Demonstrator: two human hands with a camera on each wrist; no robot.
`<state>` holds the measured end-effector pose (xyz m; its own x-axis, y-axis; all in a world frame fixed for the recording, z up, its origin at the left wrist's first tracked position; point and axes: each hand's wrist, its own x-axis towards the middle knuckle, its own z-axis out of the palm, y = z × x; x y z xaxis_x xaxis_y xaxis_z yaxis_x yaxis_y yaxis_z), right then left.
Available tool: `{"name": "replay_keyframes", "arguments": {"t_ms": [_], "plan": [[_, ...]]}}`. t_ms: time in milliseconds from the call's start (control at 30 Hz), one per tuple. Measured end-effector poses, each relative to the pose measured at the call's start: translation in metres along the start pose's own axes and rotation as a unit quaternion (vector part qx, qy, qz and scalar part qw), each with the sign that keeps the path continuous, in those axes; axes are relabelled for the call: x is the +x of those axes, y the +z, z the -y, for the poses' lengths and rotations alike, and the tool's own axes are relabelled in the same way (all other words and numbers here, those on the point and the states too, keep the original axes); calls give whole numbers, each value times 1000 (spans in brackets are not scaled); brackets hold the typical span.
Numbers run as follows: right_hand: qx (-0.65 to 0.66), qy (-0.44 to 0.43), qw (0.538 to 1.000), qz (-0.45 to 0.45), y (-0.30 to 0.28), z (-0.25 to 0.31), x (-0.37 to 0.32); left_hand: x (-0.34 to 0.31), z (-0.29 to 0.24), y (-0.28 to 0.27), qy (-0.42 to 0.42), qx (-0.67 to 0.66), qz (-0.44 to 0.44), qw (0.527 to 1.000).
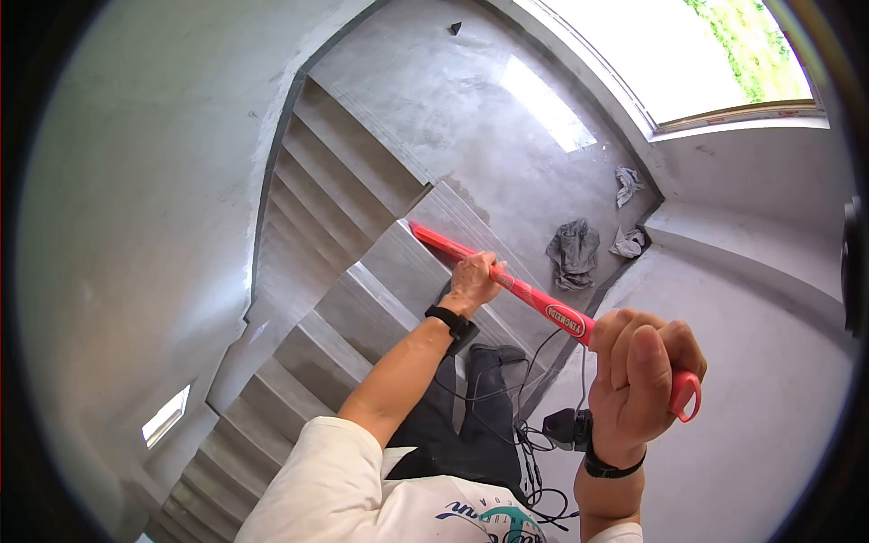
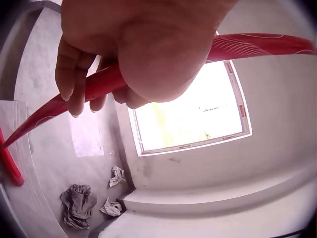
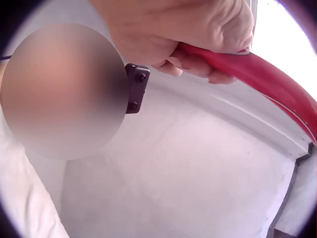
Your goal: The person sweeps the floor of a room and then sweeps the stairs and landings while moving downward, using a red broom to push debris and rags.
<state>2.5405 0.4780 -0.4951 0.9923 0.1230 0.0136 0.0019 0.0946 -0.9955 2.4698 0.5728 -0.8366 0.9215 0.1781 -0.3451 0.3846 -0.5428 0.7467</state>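
Your left hand is wrapped round the middle of the pole, fingers curled over the top. Your right hand grips the near end in a closed fist, just above the hanging loop. The pole is slim, round, glossy red, with a white oval label between your hands. It runs straight from 4 o'clock up to 10 o'clock, and its far tip meets the edge of a step at about 11 o'clock from your left hand.

The stairs are bare grey concrete with a smooth matte face and sharp square nosings. They drop away toward 7 o'clock. A rough plastered wall closes the 9 o'clock side tight against the treads. The landing opens at 12 o'clock, flat and dusty, with a patch of sunlight on it.

Crumpled grey rags lie at 2 o'clock from your left hand, in the corner below the window. Thin black cable hangs in loops by your legs at 6 o'clock
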Motion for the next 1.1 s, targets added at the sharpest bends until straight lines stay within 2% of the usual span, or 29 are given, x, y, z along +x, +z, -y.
{"name": "replay_keyframes", "arguments": {"t_ms": [133, 233, 400, 500, 533, 600, 667, 700, 800, 867, 967, 1000, 1033, 1100], "plan": [[51, -52, 997, -35, -32, -12, -24, 23, -7, -28, 1, 77, -13, 997], [41, -55, 994, -89, -86, 8, -50, 20, -45, -17, 38, 95, 27, 994], [-15, -65, 987, -145, -191, 76, -120, -31, -132, 63, 163, 28, 140, 976], [-45, -65, 971, -223, -232, 114, -164, -73, -186, 128, 224, -5, 217, 950], [-49, -68, 967, -239, -244, 123, -179, -88, -200, 154, 236, -8, 237, 942], [-79, -70, 939, -329, -267, 131, -208, -116, -226, 199, 269, -33, 281, 921], [-67, -75, 926, -364, -282, 135, -232, -142, -239, 247, 317, -48, 316, 893], [-87, -59, 925, -365, -290, 138, -243, -154, -248, 269, 317, -22, 366, 875], [-118, -38, 901, -415, -322, 127, -276, -183, -275, 324, 316, -1, 455, 833], [-120, -78, 864, -482, -331, 97, -284, -196, -264, 367, 334, -5, 442, 832], [-149, -81, 858, -485, -367, 39, -276, -164, -260, 431, 372, -10, 435, 820], [-157, -62, 857, -486, -374, 31, -282, -164, -250, 434, 368, -8, 451, 813], [-163, -58, 825, -539, -384, 32, -288, -166, -243, 434, 364, 23, 465, 807], [-125, -61, 789, -599, -388, 22, -297, -138, -241, 421, 407, 93, 465, 780]]}}
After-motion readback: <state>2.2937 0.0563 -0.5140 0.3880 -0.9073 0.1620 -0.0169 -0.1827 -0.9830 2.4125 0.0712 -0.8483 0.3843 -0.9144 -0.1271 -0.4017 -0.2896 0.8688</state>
